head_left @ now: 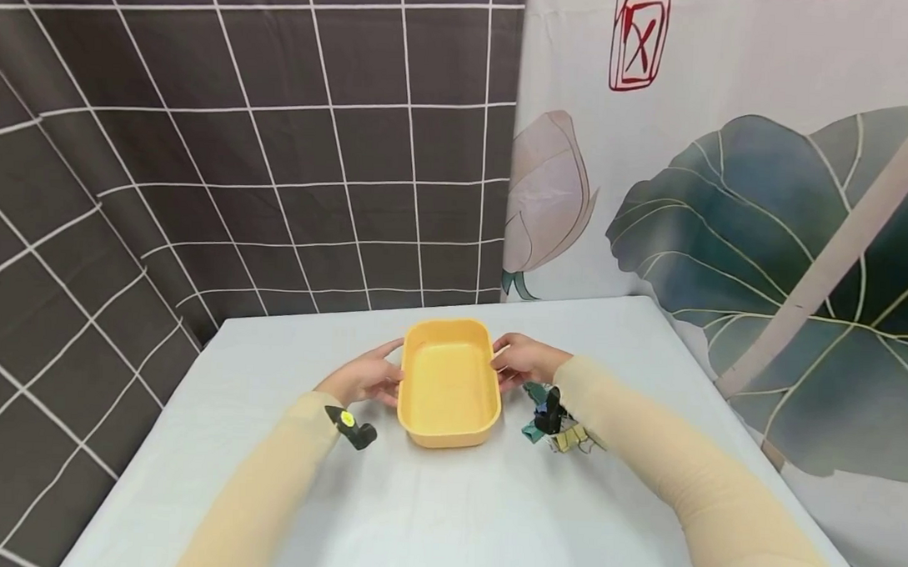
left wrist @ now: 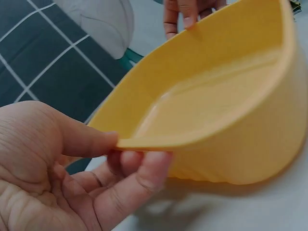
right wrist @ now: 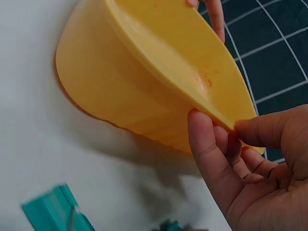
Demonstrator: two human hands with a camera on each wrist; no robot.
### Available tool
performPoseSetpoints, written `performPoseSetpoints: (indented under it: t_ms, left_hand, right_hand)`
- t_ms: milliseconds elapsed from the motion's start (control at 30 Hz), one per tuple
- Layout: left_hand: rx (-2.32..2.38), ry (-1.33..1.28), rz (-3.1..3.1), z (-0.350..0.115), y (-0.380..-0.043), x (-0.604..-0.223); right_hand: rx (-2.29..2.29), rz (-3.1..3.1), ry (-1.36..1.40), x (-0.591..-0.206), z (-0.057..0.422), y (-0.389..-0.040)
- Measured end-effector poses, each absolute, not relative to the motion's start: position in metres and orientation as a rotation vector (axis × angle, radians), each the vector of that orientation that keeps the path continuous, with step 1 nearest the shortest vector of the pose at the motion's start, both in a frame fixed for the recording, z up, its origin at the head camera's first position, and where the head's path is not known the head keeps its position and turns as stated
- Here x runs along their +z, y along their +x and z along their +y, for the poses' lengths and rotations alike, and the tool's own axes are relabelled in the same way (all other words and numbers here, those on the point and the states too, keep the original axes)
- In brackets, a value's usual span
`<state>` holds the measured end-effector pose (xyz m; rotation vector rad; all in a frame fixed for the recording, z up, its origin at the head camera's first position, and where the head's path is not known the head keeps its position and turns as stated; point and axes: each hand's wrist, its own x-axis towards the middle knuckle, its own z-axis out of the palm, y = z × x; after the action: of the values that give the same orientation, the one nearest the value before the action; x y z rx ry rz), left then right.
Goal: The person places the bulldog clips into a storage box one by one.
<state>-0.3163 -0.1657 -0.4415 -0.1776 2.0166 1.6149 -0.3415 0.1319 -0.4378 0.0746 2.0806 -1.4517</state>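
Note:
A yellow plastic tub with rounded corners stands at the middle of the white table, and nothing lies inside it. On its left side my left hand pinches the rim between thumb and fingers, as the left wrist view shows up close. Opposite, my right hand pinches the right rim, thumb over the edge and fingers beneath it. Just below the right wrist lies a small heap of binder clips in teal and yellow, partly hidden by the sleeve. A teal binder clip shows in the right wrist view.
The white table runs under everything. A dark grid-patterned cloth hangs behind and to the left; a white curtain with a lotus leaf print hangs at the right. Dark wrist cameras sit on both cuffs.

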Motion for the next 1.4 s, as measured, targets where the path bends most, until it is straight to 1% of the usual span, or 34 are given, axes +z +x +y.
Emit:
performPoseSetpoints:
  t_ms: [200,333,533,767,1033,1400]
  left_hand:
    - [1.671,-0.208,2.014,-0.147,-0.323,-0.449]
    - [1.693,-0.240,2.018,-0.143,-0.330,-0.453]
    - [1.711,-0.213,2.002,-0.133,-0.339,-0.451]
    - [1.737,-0.242,1.995,-0.128,-0.349,-0.451]
    - [1.745,-0.170,2.018,-0.129,-0.349,-0.449]
    - [1.745,-0.179,2.019,-0.130,-0.350,-0.453]
  right_hand:
    - [-1.435,2.079,0.131,-0.437,0.146,-0.350]
    - [-1.423,2.101,0.127,-0.434,0.149,-0.353]
    - [-1.350,2.212,0.115,-0.429,0.153,-0.361]
    - [-1.377,2.204,0.150,-0.430,0.159,-0.368]
    - [-1.388,2.192,0.143,-0.428,0.161,-0.370]
    - [-1.244,2.355,0.102,-0.418,0.164,-0.368]
